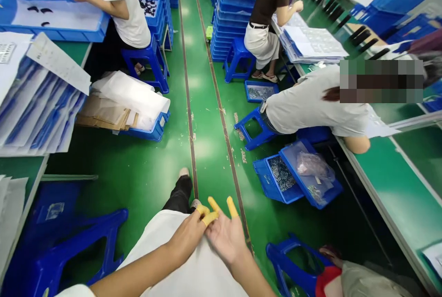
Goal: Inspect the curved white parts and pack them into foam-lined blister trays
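My left hand comes in from the lower left, its fingers closed together and capped with yellow finger cots. My right hand is spread open, with yellow cots on its raised fingers. The two hands touch at the left fingertips and hold nothing I can see. Both hover over the white cloth covering my front. Beyond them, my black trouser leg and foot rest on the green floor.
Blue stools stand on both sides of me. A blue bin of metal parts sits on the floor to the right, with a second bin tilted against it. Co-workers sit at green workbenches, among stacked blue bins.
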`<state>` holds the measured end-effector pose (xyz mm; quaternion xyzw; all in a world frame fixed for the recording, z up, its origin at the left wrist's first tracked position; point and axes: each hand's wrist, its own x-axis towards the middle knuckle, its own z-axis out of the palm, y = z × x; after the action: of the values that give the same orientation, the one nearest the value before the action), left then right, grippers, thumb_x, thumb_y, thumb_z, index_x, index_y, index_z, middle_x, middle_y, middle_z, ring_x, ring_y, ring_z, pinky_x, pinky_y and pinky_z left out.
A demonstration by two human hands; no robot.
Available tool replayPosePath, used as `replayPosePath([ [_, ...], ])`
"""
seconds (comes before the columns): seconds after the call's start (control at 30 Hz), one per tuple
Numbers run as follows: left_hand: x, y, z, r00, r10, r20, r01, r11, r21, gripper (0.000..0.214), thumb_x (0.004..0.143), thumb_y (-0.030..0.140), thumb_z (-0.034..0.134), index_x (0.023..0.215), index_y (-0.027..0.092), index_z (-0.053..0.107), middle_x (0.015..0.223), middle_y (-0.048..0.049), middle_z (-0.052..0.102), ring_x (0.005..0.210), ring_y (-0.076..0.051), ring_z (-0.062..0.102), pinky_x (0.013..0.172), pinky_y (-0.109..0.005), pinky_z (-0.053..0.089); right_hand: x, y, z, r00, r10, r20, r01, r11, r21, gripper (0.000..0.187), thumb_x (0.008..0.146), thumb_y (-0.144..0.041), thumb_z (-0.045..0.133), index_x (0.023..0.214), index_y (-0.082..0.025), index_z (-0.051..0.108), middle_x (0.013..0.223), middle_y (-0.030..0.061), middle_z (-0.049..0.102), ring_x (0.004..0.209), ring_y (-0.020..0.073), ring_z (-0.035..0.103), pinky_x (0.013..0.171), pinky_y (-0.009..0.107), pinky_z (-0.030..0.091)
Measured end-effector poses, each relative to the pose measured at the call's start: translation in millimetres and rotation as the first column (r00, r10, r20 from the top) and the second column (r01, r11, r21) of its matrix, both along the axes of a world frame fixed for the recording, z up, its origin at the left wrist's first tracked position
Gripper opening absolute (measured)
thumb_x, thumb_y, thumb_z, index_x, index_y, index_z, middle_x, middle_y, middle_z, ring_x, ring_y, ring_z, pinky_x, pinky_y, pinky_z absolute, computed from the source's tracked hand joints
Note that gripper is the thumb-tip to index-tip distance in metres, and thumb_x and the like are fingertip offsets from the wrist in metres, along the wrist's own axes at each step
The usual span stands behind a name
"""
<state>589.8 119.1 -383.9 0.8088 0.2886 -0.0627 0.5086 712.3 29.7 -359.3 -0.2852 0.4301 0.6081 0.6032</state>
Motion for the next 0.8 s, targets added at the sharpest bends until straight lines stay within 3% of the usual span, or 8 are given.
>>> replayPosePath([
  [0.23, 123.4, 68.2, -42.2, 0.941, -0.209, 0.267, 0.190, 0.977, 0.098, 0.044, 0.091, 0.009, 0.042, 0.128, 0.022, 0.060, 0.118, -0.0111, 0.066, 0.108, -0.020, 0.066, 0.090, -0.035, 0.058, 143.6, 112.0, -64.0, 0.974, -0.151, 0.170, 0.150, 0.989, 0.021, 0.057, 0.093, -0.063, 0.043, 0.138, -0.028, 0.045, 0.140, 0.0107, 0.058, 0.127, 0.0184, 0.059, 0.105, 0.040, 0.047],
  [0.33, 185.0, 117.7, -48.0, 0.898, -0.271, 0.346, 0.237, 0.962, 0.139, 0.034, 0.097, 0.023, 0.041, 0.125, 0.020, 0.062, 0.119, -0.0122, 0.067, 0.110, -0.020, 0.067, 0.095, -0.036, 0.057, 187.6, 149.4, -74.0, 0.958, -0.177, 0.225, 0.178, 0.984, 0.018, 0.052, 0.094, -0.065, 0.037, 0.133, -0.033, 0.051, 0.147, 0.0038, 0.052, 0.130, 0.0172, 0.055, 0.105, 0.040, 0.047],
  [0.43, 237.4, 162.9, -56.9, 0.925, -0.264, 0.273, 0.212, 0.955, 0.206, 0.041, 0.101, 0.034, 0.035, 0.131, 0.017, 0.057, 0.134, -0.0151, 0.060, 0.129, -0.028, 0.056, 0.114, -0.055, 0.038, 214.8, 175.2, -73.0, 0.973, -0.113, 0.203, 0.098, 0.992, 0.081, 0.058, 0.089, -0.072, 0.040, 0.128, -0.032, 0.057, 0.147, 0.0042, 0.052, 0.132, 0.0230, 0.053, 0.104, 0.045, 0.048],
  [0.57, 278.0, 174.5, -76.5, 0.958, -0.179, 0.225, 0.136, 0.972, 0.192, 0.055, 0.101, 0.039, 0.034, 0.146, 0.009, 0.041, 0.149, -0.0259, 0.046, 0.145, -0.037, 0.035, 0.115, -0.065, 0.027, 258.2, 203.9, -80.4, 0.981, -0.071, 0.180, 0.046, 0.989, 0.143, 0.067, 0.081, -0.079, 0.046, 0.126, -0.030, 0.057, 0.142, 0.0079, 0.056, 0.134, 0.0271, 0.050, 0.106, 0.053, 0.044],
  [0.67, 307.5, 180.6, -92.2, 0.899, -0.283, 0.333, 0.291, 0.956, 0.026, 0.057, 0.094, 0.051, 0.050, 0.141, 0.018, 0.051, 0.148, -0.0201, 0.050, 0.146, -0.032, 0.034, 0.118, -0.058, 0.028, 307.8, 229.8, -96.8, 0.963, -0.169, 0.212, 0.151, 0.984, 0.097, 0.072, 0.084, -0.083, 0.032, 0.128, -0.029, 0.053, 0.148, 0.0083, 0.050, 0.136, 0.0287, 0.048, 0.108, 0.058, 0.038],
  [0.73, 339.2, 212.0, -106.6, 0.944, -0.128, 0.304, 0.202, 0.954, -0.224, 0.059, 0.088, 0.061, 0.056, 0.133, 0.023, 0.059, 0.142, -0.0150, 0.058, 0.143, -0.031, 0.040, 0.120, -0.060, 0.022, 345.3, 247.5, -107.8, 0.962, -0.193, 0.195, 0.167, 0.976, 0.140, 0.080, 0.082, -0.086, 0.026, 0.130, -0.027, 0.053, 0.151, 0.0104, 0.047, 0.136, 0.0299, 0.047, 0.109, 0.058, 0.036],
  [0.77, 359.0, 236.2, -114.8, 0.976, 0.058, 0.210, 0.021, 0.933, -0.359, 0.066, 0.081, 0.068, 0.059, 0.129, 0.023, 0.062, 0.140, -0.0147, 0.060, 0.141, -0.032, 0.043, 0.120, -0.060, 0.022, 364.7, 256.0, -112.7, 0.968, -0.183, 0.173, 0.151, 0.971, 0.187, 0.084, 0.080, -0.088, 0.026, 0.131, -0.027, 0.053, 0.152, 0.0116, 0.046, 0.137, 0.0309, 0.046, 0.110, 0.059, 0.035],
  [0.8, 380.6, 264.0, -122.7, 0.952, 0.290, 0.102, -0.207, 0.850, -0.484, 0.073, 0.075, 0.072, 0.063, 0.130, 0.023, 0.062, 0.140, -0.0154, 0.060, 0.139, -0.032, 0.046, 0.120, -0.057, 0.024, 384.5, 264.0, -117.4, 0.973, -0.171, 0.157, 0.131, 0.963, 0.236, 0.086, 0.078, -0.090, 0.028, 0.132, -0.027, 0.053, 0.152, 0.0120, 0.046, 0.138, 0.0321, 0.045, 0.110, 0.059, 0.034],
])
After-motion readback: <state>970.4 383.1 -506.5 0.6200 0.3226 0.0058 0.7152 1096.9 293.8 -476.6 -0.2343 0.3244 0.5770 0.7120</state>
